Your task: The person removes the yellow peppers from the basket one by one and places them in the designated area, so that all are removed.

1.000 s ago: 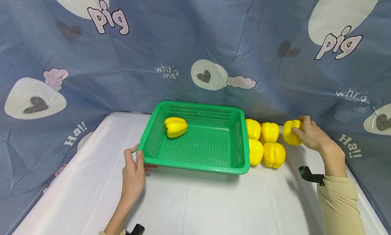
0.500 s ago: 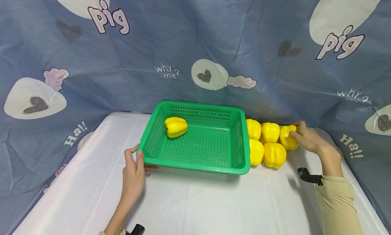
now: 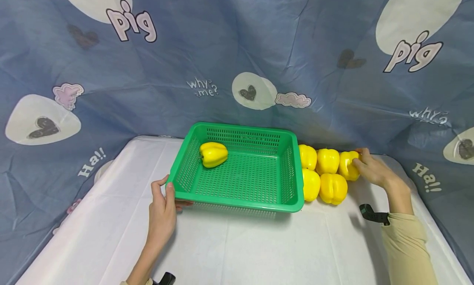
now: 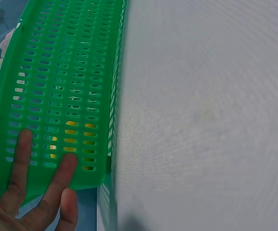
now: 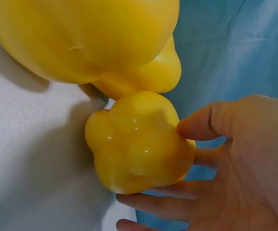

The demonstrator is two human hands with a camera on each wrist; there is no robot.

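Observation:
A green plastic basket (image 3: pixel 237 202) with slotted walls stands on the white table. My left hand (image 3: pixel 161 209) holds its near left corner, thumb at the rim and fingers along the outside of the wall; those fingers (image 4: pixel 64 171) show in the left wrist view. One yellow bell pepper (image 3: pixel 213 155) lies inside the basket at its left end. To the right, my right hand (image 3: pixel 374 169) holds another yellow bell pepper (image 5: pixel 139 144) between thumb and fingers, right beside the grouped peppers. In the right wrist view its fingers reach around the pepper's side.
Several more yellow bell peppers (image 3: pixel 333 188) sit close together against the basket's right side. A blue printed cloth (image 3: pixel 237 50) hangs behind the table (image 3: pixel 266 248), right at its back edge.
My right hand has moved left and slightly nearer with its bell pepper, bringing it up against the grouped peppers. The left hand and the basket have stayed in place.

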